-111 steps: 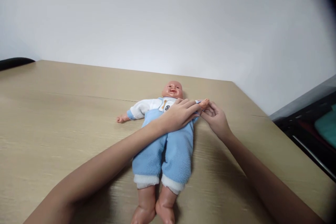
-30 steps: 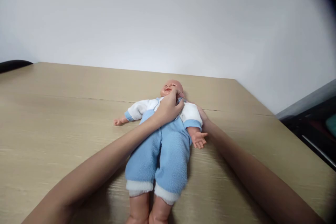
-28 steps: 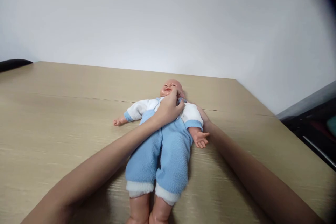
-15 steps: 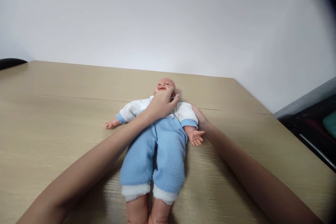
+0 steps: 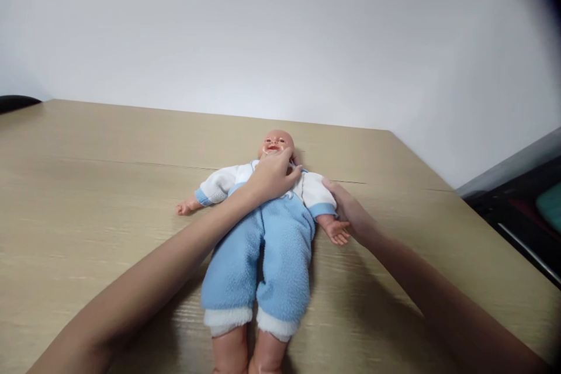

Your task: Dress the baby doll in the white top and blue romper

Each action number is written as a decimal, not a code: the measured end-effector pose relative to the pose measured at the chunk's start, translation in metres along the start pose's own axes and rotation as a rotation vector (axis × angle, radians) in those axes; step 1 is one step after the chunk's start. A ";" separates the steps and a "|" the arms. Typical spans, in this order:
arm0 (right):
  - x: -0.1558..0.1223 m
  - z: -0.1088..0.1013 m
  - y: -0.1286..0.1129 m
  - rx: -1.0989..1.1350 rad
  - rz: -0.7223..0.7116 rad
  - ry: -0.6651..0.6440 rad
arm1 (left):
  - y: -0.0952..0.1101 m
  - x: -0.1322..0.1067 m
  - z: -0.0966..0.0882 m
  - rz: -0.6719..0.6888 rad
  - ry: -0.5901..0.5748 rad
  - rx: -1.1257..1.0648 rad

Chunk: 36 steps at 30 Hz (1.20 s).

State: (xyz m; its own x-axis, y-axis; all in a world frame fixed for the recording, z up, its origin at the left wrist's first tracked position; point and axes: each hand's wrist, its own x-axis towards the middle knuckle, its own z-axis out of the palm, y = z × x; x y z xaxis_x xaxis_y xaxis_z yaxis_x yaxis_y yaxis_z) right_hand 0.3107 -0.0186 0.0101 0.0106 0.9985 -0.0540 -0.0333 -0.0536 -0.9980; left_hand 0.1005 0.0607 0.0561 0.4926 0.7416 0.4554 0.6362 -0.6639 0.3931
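Note:
A baby doll (image 5: 267,245) in a blue fleece romper with white sleeves lies on its back on the wooden table (image 5: 87,187), head away from me. My left hand (image 5: 272,176) rests on the doll's chest just under its chin, fingers curled against the collar. My right hand (image 5: 350,210) lies beside the doll's arm, fingers touching the white sleeve and blue cuff. Whether the right fingers grip the sleeve is hidden behind the arm. The doll's other arm stretches out to the left.
A white partition wall (image 5: 280,41) stands behind the table. The table's right edge drops off to a dark shelf or floor area (image 5: 517,210) with a teal item. A dark object (image 5: 17,103) sits at the far left edge.
Earlier both hands were at the doll's right-side arm, stretched outward. That arm now lies down by the body; the left hand went to the chin, and the right hand slid out from behind the shoulder.

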 end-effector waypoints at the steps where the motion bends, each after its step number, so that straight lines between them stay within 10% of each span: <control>1: -0.009 -0.004 -0.002 0.008 0.065 -0.027 | 0.001 -0.001 0.000 -0.004 -0.009 0.003; 19: -0.017 -0.112 0.002 -0.479 0.086 0.140 | -0.004 -0.002 0.002 -0.023 -0.021 -0.104; 28: -0.042 -0.056 0.004 -1.026 -0.795 0.324 | -0.006 -0.001 0.003 -0.009 -0.023 -0.072; 36: -0.061 0.010 0.019 -0.365 -0.277 -0.226 | 0.005 -0.002 -0.008 0.240 0.061 -0.014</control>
State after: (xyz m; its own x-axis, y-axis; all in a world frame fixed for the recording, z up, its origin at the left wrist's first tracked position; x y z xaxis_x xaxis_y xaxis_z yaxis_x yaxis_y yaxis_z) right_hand 0.2999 -0.0801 -0.0052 -0.2485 0.9514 0.1819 0.2920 0.2526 -0.9225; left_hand 0.0983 0.0548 0.0636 0.5915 0.5559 0.5840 0.4969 -0.8218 0.2790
